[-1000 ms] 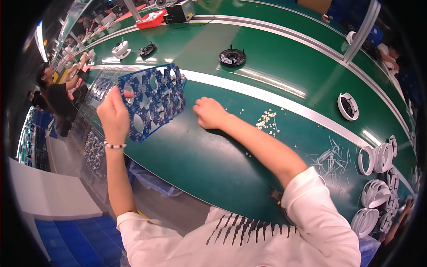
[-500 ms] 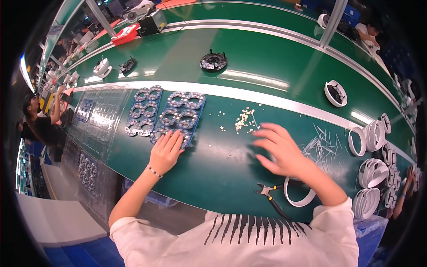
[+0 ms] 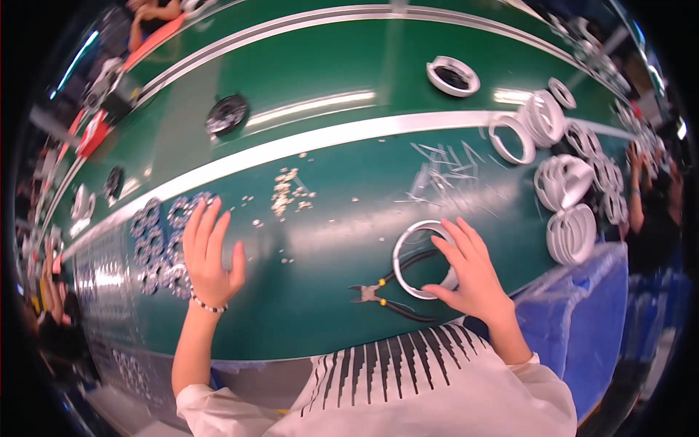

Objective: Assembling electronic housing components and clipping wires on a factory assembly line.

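On the right, my right hand (image 3: pixel 470 275) is open over the right side of a white plastic ring (image 3: pixel 397 264), thumb and fingers spread along its rim. Whether they touch it I cannot tell. A pair of cutting pliers (image 3: pixel 370 293) with black-and-yellow handles lies by the ring, one handle passing behind it. My left hand (image 3: pixel 210 262) is open, palm inward and fingers raised, holding nothing. It partly hides one of the blue circuit board panels (image 3: pixel 178 213) with round cutouts; another such panel (image 3: pixel 149 244) lies to its left.
Small cream-coloured pieces (image 3: pixel 284 193) lie scattered mid-table, with thin white strips (image 3: pixel 448 171) farther right. White rings (image 3: pixel 571 233) stand stacked at the right edge, above a blue plastic-covered bin (image 3: pixel 582 313). A black round part (image 3: pixel 227 115) and a white housing (image 3: pixel 453 76) sit beyond the pale rail.
My view has turned to the right. My left hand has lifted off the circuit board panels. My right hand has moved from beside the cream pieces to the white ring.
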A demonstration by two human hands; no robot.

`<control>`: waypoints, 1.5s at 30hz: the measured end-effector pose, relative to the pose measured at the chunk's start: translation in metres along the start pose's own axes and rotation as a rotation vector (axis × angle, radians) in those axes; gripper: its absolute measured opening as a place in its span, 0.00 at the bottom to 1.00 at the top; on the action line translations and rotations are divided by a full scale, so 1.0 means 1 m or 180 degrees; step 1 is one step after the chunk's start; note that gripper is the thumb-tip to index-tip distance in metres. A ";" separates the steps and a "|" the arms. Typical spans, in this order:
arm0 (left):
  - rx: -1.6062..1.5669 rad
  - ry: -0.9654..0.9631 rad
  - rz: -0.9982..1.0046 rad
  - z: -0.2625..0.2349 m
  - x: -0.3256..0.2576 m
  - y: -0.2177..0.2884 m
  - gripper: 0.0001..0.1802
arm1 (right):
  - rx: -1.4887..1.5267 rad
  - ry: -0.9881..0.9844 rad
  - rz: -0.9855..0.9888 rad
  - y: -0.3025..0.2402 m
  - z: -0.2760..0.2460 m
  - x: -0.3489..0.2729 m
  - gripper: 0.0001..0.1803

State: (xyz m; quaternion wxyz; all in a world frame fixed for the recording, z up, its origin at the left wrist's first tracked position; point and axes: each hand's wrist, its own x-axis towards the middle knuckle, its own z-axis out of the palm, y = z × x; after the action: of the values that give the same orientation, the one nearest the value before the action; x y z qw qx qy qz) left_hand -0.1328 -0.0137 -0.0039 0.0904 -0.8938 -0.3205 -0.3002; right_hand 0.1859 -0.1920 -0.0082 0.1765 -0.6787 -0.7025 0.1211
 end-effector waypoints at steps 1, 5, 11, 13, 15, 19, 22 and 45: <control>-0.0031 0.0065 0.0115 0.014 0.019 0.003 0.20 | 0.0008 0.0049 0.0098 0.001 -0.001 -0.002 0.38; 0.0133 0.0327 0.0116 0.085 0.099 -0.029 0.17 | 0.0126 -0.0013 0.0427 0.008 0.004 -0.013 0.52; 0.0672 -0.1135 -0.2670 0.192 0.160 -0.174 0.34 | 0.0093 -0.0200 0.0543 -0.007 0.028 -0.010 0.58; 0.0271 -0.1549 -0.2853 0.211 0.157 -0.188 0.32 | 0.0193 -0.0153 0.0666 -0.006 0.025 -0.007 0.58; 0.0300 -0.1303 -0.2359 0.208 0.162 -0.158 0.31 | 0.0108 -0.0130 0.0986 -0.003 0.020 -0.011 0.59; 0.0132 -0.1031 -0.2159 0.184 0.159 -0.164 0.31 | -0.0104 -0.0648 0.0965 -0.011 0.002 0.003 0.65; 0.0051 -0.1068 -0.2304 0.178 0.150 -0.170 0.36 | 0.0218 -0.0886 0.0488 0.009 0.006 0.018 0.65; -0.7297 -0.1181 -0.2389 0.094 0.054 0.048 0.43 | 0.4345 0.1028 0.0261 -0.042 0.043 0.155 0.62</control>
State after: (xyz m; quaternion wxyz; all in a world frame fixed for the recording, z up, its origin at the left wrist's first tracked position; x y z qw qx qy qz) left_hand -0.0246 0.0097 -0.0460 -0.8900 -0.3370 -0.1164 -0.2843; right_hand 0.1272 -0.0367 -0.0164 0.6606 -0.4516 -0.4083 0.4392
